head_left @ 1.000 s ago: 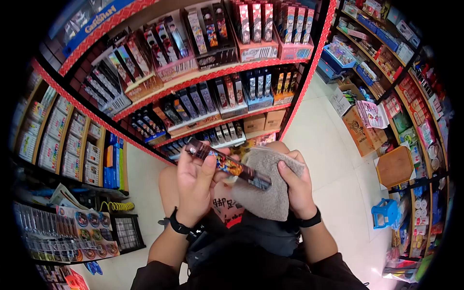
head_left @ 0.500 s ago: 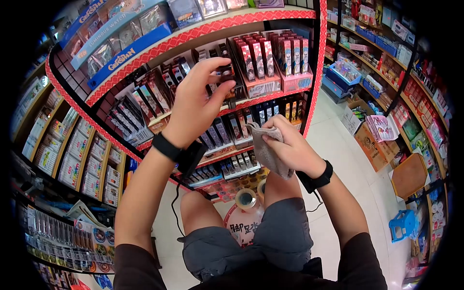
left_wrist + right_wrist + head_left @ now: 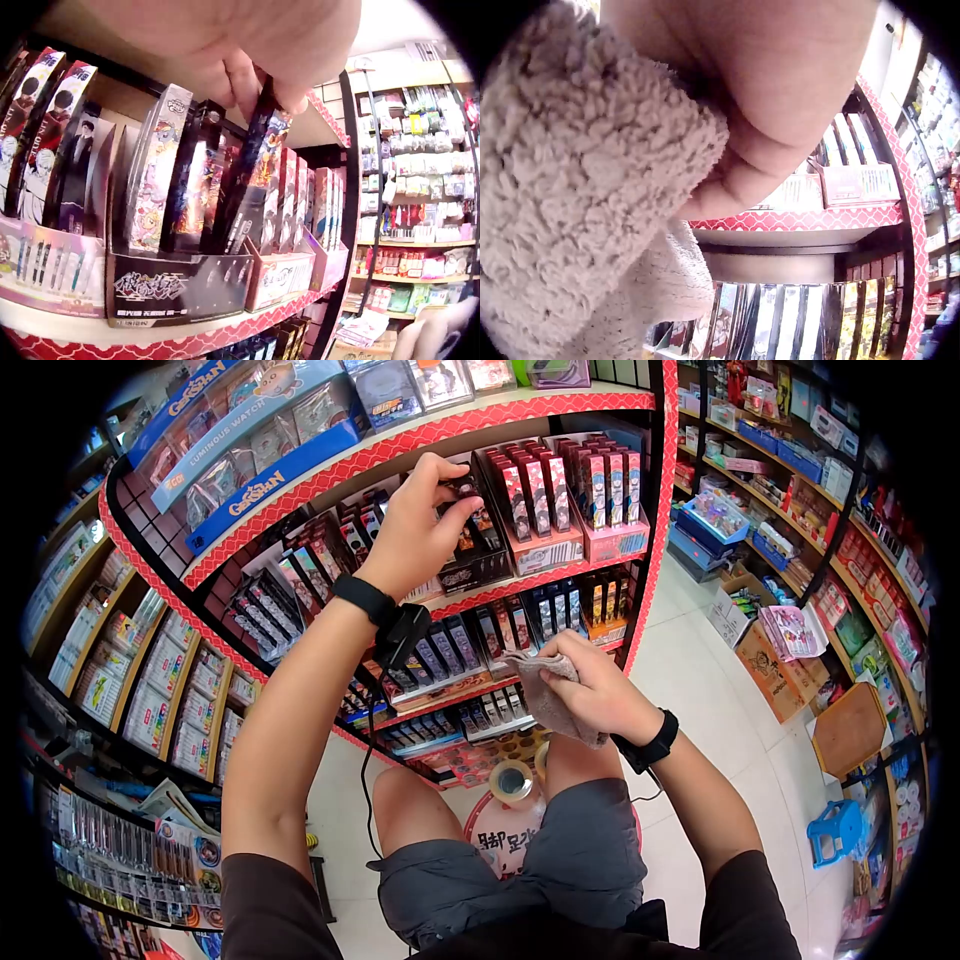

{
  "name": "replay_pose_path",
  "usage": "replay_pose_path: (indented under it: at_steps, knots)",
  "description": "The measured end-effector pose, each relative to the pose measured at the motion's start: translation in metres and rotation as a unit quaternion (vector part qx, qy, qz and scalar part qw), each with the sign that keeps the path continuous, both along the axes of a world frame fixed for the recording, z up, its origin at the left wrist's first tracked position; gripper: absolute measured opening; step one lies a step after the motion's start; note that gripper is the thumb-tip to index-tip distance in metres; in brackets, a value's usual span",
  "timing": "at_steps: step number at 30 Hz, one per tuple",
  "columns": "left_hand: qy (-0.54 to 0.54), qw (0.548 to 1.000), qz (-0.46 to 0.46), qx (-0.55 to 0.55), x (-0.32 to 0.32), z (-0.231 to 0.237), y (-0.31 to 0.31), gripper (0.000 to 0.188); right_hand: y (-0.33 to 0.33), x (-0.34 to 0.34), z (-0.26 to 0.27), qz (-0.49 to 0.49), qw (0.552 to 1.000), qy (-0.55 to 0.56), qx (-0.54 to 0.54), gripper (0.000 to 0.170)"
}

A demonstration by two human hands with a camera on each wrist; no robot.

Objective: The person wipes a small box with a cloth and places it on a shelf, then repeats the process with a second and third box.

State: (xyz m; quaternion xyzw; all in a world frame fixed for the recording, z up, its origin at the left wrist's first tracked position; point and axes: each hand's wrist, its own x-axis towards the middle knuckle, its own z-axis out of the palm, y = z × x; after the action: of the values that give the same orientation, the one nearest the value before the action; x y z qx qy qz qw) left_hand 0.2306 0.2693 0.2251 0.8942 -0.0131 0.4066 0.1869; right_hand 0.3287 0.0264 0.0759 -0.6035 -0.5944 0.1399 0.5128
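My left hand pinches the top of a dark, colourfully printed narrow box, which leans at the right end of a black display box on the upper shelf. Beside it in that display box stand a white printed box and another dark one. Lower and to the right, my right hand grips a bunched grey-brown cloth; in the right wrist view the fluffy cloth fills the left side.
Pink display boxes stand right of the black one. Blue-fronted packs sit on the shelf above. Tape rolls lie on a round stool between the knees. A blue stool and cardboard boxes are on the floor at right.
The narrow box went from in front of the body up to the shelf and into the black display box with my left hand. The cloth moved away from it, still in my right hand.
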Motion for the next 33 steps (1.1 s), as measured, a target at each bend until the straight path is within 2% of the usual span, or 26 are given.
replay_pose_path:
  at_steps: [1, 2, 6, 9, 10, 13, 14, 17, 21, 25, 28, 31, 33]
  knots:
    - [0.008, 1.000, -0.002, -0.021, 0.000, 0.002, 0.003, 0.034, 0.002, 0.001, 0.001, 0.000, 1.000, -0.005, 0.005, 0.019]
    - [0.009, 1.000, 0.003, 0.008, 0.000, 0.004, 0.008, 0.032, 0.005, 0.003, 0.003, -0.001, 1.000, -0.008, 0.010, 0.019]
    - [0.008, 0.997, -0.044, -0.060, 0.001, -0.005, 0.017, 0.031, 0.012, -0.002, 0.018, -0.007, 0.999, -0.010, 0.045, 0.017]
    - [0.030, 0.996, -0.039, -0.070, 0.001, -0.005, 0.014, 0.031, 0.017, -0.003, 0.025, -0.006, 0.999, -0.018, 0.051, 0.017]
    - [0.010, 0.998, -0.042, -0.040, 0.004, -0.002, 0.013, 0.032, 0.019, -0.003, 0.024, -0.003, 0.999, -0.018, 0.047, 0.016]
    - [-0.017, 0.985, 0.049, 0.167, 0.014, 0.007, 0.027, 0.035, 0.032, 0.001, 0.018, 0.005, 0.999, -0.014, 0.052, 0.018]
    - [-0.017, 0.982, 0.071, 0.176, 0.017, 0.008, 0.030, 0.037, 0.035, 0.003, 0.017, 0.006, 0.998, -0.011, 0.057, 0.018]
    - [0.020, 0.988, 0.058, 0.145, 0.027, 0.016, 0.035, 0.038, 0.044, 0.005, 0.013, -0.013, 0.998, -0.002, 0.063, 0.018]
    - [0.056, 0.994, 0.088, 0.035, 0.035, 0.018, 0.041, 0.034, 0.043, 0.003, 0.009, -0.008, 0.999, 0.006, 0.052, 0.018]
    - [0.037, 0.998, 0.019, -0.049, 0.043, 0.011, 0.044, 0.031, 0.040, 0.002, 0.004, -0.004, 1.000, 0.002, 0.029, 0.015]
    - [0.037, 0.998, 0.033, -0.026, 0.045, 0.008, 0.045, 0.033, 0.037, 0.002, -0.001, -0.005, 1.000, 0.002, 0.021, 0.014]
    - [0.083, 0.992, 0.099, -0.013, 0.045, 0.014, 0.050, 0.036, 0.037, 0.002, -0.002, -0.002, 1.000, 0.008, 0.017, 0.014]
    - [0.084, 0.988, 0.067, -0.110, 0.040, 0.016, 0.050, 0.037, 0.035, 0.001, -0.003, 0.001, 1.000, 0.013, 0.015, 0.015]
